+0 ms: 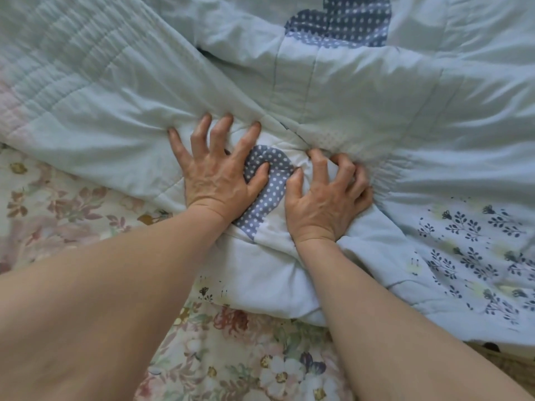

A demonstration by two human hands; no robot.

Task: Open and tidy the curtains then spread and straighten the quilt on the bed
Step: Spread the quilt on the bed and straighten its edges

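Quilt (347,96) is lying rumpled over the floral sheet (72,204), filling the far side and bunching under both hands at its near edge. Left hand (214,175) is clawing into it, fingers spread and bent. Right hand (321,198), just beside, is clutching a fold. Dotted patch (272,183) is showing between them.

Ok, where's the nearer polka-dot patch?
Head view, centre: the blue polka-dot fabric patch on the pale blue quilt lies between the left hand and right hand.
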